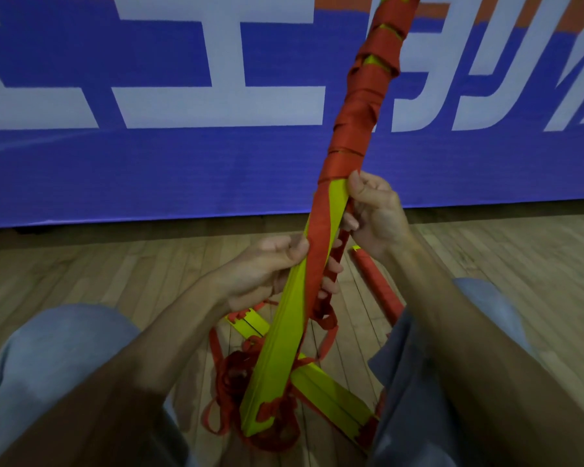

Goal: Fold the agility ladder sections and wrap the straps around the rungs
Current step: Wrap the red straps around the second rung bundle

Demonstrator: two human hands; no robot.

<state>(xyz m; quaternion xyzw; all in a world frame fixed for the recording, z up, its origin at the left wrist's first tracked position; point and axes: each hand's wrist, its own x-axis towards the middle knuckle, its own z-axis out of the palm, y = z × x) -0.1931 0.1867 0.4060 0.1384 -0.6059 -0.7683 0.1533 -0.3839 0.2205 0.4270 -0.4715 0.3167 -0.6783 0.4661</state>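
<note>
Yellow rung bundle (285, 345), gripped low by left hand (267, 266), higher by right hand (376, 212).

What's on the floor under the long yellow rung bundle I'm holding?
A tangle of loose red straps and more flat yellow rungs on the wooden floor. Where they meet beneath the yellow rung bundle is covered.

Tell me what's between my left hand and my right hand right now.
In the head view, the yellow rung bundle stands between the left hand and the right hand, with a red strap slanting down its face.
</note>
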